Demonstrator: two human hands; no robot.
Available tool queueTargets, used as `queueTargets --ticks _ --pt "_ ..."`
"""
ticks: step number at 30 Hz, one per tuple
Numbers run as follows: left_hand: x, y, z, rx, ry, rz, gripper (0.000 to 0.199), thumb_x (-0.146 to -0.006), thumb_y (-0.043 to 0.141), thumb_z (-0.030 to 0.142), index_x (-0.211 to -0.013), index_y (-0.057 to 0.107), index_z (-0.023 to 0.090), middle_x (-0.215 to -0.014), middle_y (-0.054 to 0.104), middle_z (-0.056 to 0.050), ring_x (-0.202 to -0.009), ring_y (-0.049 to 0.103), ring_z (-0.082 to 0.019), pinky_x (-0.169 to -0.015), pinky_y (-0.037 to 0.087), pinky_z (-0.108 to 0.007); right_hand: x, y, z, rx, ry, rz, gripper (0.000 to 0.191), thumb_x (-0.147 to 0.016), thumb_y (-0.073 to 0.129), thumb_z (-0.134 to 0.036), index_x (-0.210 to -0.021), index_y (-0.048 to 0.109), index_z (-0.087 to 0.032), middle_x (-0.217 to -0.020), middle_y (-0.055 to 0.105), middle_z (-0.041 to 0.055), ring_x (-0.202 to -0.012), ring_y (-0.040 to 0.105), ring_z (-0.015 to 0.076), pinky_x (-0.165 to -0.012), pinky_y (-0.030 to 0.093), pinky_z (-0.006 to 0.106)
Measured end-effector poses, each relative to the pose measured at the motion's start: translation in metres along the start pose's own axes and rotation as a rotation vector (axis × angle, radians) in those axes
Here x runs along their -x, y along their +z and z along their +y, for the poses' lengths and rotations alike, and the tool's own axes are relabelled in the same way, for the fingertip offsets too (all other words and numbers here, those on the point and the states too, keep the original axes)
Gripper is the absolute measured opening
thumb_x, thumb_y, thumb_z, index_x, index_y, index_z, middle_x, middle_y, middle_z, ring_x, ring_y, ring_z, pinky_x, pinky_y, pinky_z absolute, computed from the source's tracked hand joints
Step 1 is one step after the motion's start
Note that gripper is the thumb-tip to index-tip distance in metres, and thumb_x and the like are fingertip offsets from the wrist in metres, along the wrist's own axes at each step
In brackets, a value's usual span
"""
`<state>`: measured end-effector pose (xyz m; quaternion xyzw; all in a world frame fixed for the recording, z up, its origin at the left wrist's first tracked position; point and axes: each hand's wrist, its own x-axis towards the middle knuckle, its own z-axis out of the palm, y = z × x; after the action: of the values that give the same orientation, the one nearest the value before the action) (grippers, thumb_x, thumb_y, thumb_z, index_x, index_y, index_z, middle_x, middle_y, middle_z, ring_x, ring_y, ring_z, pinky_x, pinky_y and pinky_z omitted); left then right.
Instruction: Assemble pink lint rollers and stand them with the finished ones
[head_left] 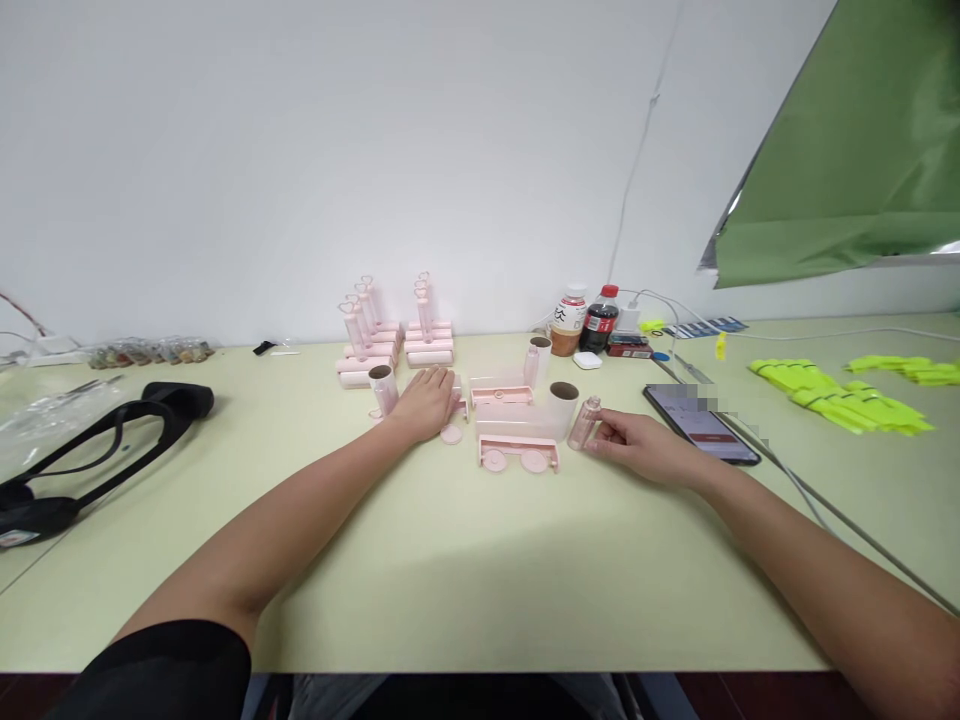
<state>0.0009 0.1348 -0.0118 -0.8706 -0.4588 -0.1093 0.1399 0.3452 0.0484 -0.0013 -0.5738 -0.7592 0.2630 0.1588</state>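
Note:
My left hand (426, 404) lies palm down over some pink parts, its fingers extended and its fingertips partly hidden. Beside it stand a pink cylinder with a dark open top (383, 390) and a flat pink disc (451, 434). My right hand (626, 442) pinches a small translucent pink bottle (584, 424) upright on the table. To its left are a clear tube with a dark open top (563, 405), a shallow pink tray (518, 446) with two round discs at its front, and a second pink tray (502, 396) behind.
Several pink pieces with heart-shaped tops (360, 330) stand near the wall. An orange drink bottle (568, 320) and a cola bottle (599, 320) are behind my right hand. A phone (701, 423), cables, neon-yellow strips (840, 393) and a black strapped headset (112, 450) lie around.

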Motion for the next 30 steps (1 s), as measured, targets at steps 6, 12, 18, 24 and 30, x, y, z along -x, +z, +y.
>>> queueTargets --ticks 6,12,18,24,30 --pt "-0.009 -0.001 -0.003 -0.004 -0.027 -0.009 0.038 -0.098 0.026 0.031 -0.116 0.054 0.011 -0.119 0.058 -0.016 -0.113 0.050 -0.027 -0.100 0.036 -0.039 0.000 0.000 0.001 -0.003 -0.005 -0.001 0.040 -0.082 0.052 -0.061 -0.090 0.058 -0.022 -0.076 0.060 0.0018 -0.067 0.054 0.0187 -0.057 0.038 0.028" --pt "-0.016 0.001 -0.006 -0.013 -0.019 -0.024 0.041 -0.099 0.026 0.032 -0.122 0.051 0.011 -0.121 0.058 -0.015 -0.116 0.049 -0.027 -0.101 0.034 -0.039 -0.001 0.000 0.003 0.014 -0.001 -0.006 0.040 -0.083 0.051 -0.060 -0.096 0.059 -0.023 -0.075 0.060 0.0005 -0.067 0.054 0.0187 -0.058 0.039 0.028" --pt "-0.011 -0.002 -0.003 -0.020 -0.005 -0.011 0.047 -0.099 0.025 0.032 -0.132 0.046 0.006 -0.138 0.048 -0.018 -0.130 0.039 -0.029 -0.109 0.027 -0.042 0.000 0.000 0.001 0.010 0.006 -0.010 0.040 -0.084 0.052 -0.059 -0.098 0.059 -0.023 -0.076 0.060 0.0010 -0.068 0.054 0.0188 -0.058 0.038 0.027" --pt "0.037 -0.022 0.035 0.034 -0.074 0.079 0.041 -0.096 0.028 0.026 -0.129 0.050 0.014 -0.135 0.052 -0.014 -0.126 0.042 -0.028 -0.106 0.028 -0.045 0.001 -0.002 0.003 0.001 0.005 -0.018 0.044 -0.083 0.052 -0.059 -0.107 0.060 -0.022 -0.076 0.061 0.0020 -0.067 0.054 0.0187 -0.057 0.037 0.027" --pt "0.080 -0.037 0.063 0.115 -0.088 -0.122 0.043 -0.096 0.032 0.046 -0.110 0.062 0.019 -0.109 0.062 -0.010 -0.101 0.052 -0.028 -0.088 0.038 -0.044 -0.001 -0.001 0.004 -0.014 0.019 -0.022 0.048 -0.080 0.054 -0.063 -0.105 0.061 -0.023 -0.075 0.060 0.0012 -0.064 0.052 0.0173 -0.055 0.035 0.026"
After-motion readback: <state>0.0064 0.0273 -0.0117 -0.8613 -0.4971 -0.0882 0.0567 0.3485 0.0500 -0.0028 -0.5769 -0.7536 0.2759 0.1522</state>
